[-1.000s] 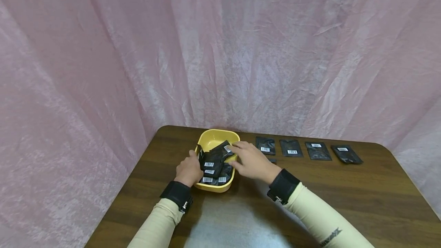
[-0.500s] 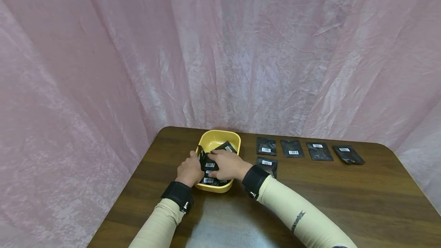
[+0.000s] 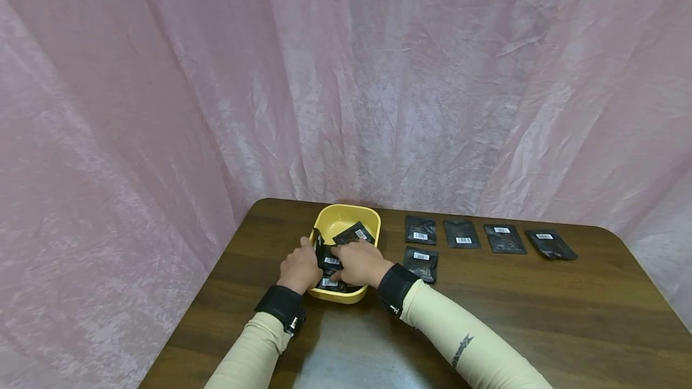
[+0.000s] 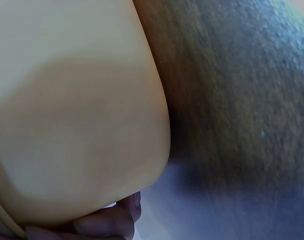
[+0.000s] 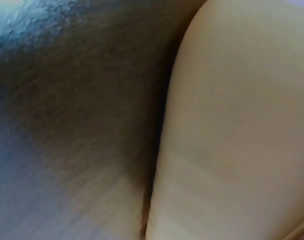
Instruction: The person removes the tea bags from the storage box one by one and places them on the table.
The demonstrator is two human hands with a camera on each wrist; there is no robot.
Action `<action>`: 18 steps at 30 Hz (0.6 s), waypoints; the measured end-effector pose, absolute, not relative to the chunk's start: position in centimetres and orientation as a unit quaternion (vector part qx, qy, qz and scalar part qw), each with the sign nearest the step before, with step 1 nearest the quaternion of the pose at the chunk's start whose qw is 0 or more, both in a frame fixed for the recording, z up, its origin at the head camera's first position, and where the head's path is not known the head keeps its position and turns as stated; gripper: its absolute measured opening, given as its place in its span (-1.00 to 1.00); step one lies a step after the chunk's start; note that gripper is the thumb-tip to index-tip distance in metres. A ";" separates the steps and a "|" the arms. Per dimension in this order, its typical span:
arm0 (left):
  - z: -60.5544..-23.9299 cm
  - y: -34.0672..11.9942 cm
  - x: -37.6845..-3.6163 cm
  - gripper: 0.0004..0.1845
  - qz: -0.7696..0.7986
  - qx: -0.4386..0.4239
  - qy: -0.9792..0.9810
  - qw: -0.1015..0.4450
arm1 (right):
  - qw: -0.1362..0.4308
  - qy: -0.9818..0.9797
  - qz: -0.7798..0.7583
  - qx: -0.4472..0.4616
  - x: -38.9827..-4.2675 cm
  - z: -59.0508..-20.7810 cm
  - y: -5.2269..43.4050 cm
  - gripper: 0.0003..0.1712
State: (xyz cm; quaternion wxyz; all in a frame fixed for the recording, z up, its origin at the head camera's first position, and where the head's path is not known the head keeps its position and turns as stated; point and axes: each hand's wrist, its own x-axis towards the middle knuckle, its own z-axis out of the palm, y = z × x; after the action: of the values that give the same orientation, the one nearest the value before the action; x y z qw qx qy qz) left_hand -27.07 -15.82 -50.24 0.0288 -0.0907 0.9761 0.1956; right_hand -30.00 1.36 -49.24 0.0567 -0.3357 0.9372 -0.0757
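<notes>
Fingers of the right hand [image 3: 361, 263] pinch black sachets [image 3: 331, 262] in the yellow tub [image 3: 367, 220]; the left hand [image 3: 300, 269] grips its rim. Overfull grabs risk spilling sachets onto the worktop [image 3: 540, 311].

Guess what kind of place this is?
Likely a staged recording setup, not a home: pink fabric backdrop draped around a bare wooden table, with barcoded black packets in a row beside a yellow tub.
</notes>
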 end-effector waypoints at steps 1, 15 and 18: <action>-49.8 -15.6 -26.9 -0.50 0.199 -0.096 0.975 0.035 | 0.056 0.937 -0.082 -0.334 -30.0 -49.2 1.4 -0.21; -50.0 -15.7 -27.2 -0.43 0.206 -0.096 0.973 0.042 | 0.004 0.933 -0.140 -0.333 -29.7 -49.7 1.7 -0.65; -49.9 -15.7 -27.2 -0.43 0.206 -0.095 0.973 0.043 | 0.006 0.933 -0.146 -0.329 -29.7 -49.6 1.7 -0.61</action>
State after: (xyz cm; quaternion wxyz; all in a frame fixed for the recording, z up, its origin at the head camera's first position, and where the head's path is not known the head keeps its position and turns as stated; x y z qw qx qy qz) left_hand -27.21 -15.73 -49.92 0.0427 -0.0950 0.9730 0.2062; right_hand -29.73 1.69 -49.62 0.0062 -0.3291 0.9329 -0.1459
